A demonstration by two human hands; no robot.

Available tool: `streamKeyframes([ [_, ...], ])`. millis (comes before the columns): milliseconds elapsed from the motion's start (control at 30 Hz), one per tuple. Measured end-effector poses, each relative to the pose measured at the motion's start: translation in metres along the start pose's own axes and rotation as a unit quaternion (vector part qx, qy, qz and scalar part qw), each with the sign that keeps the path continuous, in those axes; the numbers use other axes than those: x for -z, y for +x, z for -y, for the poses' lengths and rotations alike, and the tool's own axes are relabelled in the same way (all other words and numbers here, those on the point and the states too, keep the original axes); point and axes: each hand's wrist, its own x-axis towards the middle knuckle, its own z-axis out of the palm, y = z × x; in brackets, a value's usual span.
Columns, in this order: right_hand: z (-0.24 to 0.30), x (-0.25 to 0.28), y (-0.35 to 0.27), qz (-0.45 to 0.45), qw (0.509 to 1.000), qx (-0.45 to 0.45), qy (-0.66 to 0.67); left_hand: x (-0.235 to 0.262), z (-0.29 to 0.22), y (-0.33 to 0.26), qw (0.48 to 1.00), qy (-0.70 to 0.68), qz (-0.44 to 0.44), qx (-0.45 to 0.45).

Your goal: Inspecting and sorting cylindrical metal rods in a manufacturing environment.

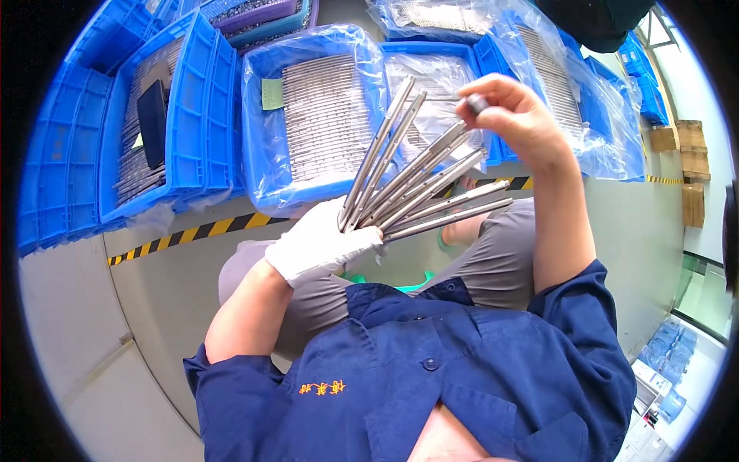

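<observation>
My left hand (319,242), in a white glove, grips a fanned bundle of several long grey metal rods (412,181) by their lower ends. The rods spread up and to the right. My bare right hand (512,115) is raised at the tips of the upper rods and pinches a small dark grey cap-like piece (476,102) between thumb and fingers. Both hands are held above my lap, over grey trousers and a dark blue jacket.
Blue plastic crates (192,115) lined with clear bags hold rows of the same metal rods (327,115) ahead on the grey floor. A yellow-black striped tape line (200,231) runs across the floor. Wooden blocks (689,146) lie at the right.
</observation>
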Motion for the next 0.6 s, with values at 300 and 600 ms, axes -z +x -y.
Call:
streamKeyframes([
  [300, -0.021, -0.009, 0.01, 0.118, 0.979, -0.024, 0.166, -0.004, 0.001, -0.003, 0.996, -0.018, 0.086, 0.004],
  [600, -0.02, -0.002, 0.006, 0.116, 0.991, -0.036, 0.046, -0.006, 0.005, -0.001, 0.995, -0.043, 0.079, 0.046],
])
